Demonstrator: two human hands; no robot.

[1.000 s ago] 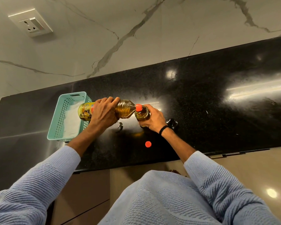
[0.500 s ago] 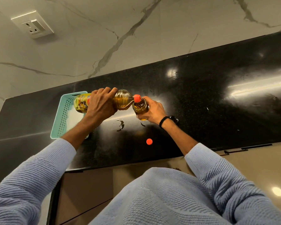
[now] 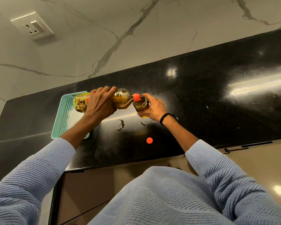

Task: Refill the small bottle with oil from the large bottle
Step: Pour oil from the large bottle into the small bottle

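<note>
Sideways, amber large bottle (image 3: 122, 99), left grip (image 3: 101, 103) curled round, right grip (image 3: 154, 108) clasping small bottle (image 3: 140, 104)

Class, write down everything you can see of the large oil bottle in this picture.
The large bottle looks like clear plastic, partly filled with golden oil, with a yellow label and an orange-red neck. It lies nearly horizontal, gripped round its middle by the left hand. Its neck meets the mouth of the small bottle; its base hangs over the teal basket.
</note>
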